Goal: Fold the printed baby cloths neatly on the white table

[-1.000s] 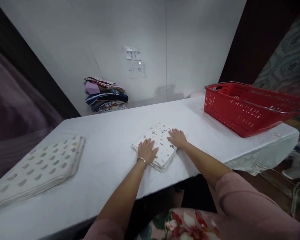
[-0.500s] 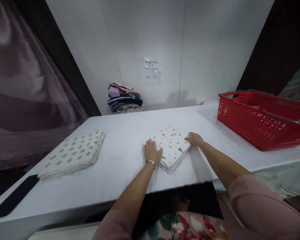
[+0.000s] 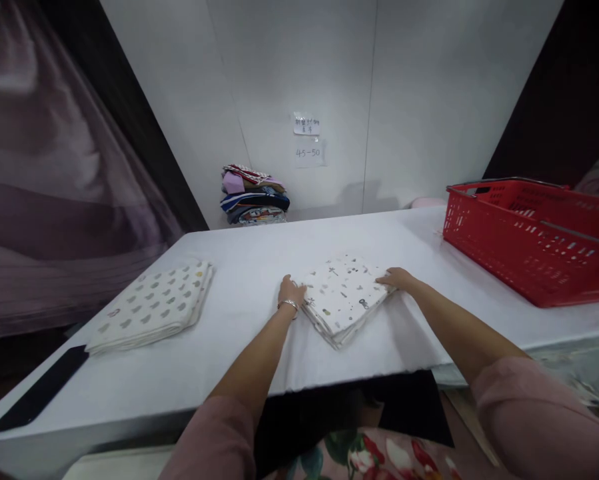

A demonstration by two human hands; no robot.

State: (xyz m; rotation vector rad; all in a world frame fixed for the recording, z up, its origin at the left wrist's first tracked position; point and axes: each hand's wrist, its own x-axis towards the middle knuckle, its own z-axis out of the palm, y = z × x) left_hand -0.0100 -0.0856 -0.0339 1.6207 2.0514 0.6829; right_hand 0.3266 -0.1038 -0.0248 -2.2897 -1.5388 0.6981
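Note:
A folded white cloth (image 3: 344, 293) with small scattered grey and yellow prints lies on the white table near its front edge, turned cornerwise to me. My left hand (image 3: 292, 293), with a bracelet at the wrist, is closed on the cloth's left corner; some fingertips are hidden at the edge. Around the right corner my right hand (image 3: 396, 278) is closed too, its thumb side over the top layer. Several layers show along the cloth's near edges.
Another folded cloth (image 3: 154, 303) with grey prints lies at the left, by a dark flat strip (image 3: 42, 390). A red basket (image 3: 529, 247) stands on the right of the table (image 3: 249, 267). Behind is a stack of folded fabrics (image 3: 256, 197) below paper signs (image 3: 309, 153).
My left hand has slid from the cloth's top to its left corner and closed there. My right hand keeps hold of the right corner. The view has shifted slightly.

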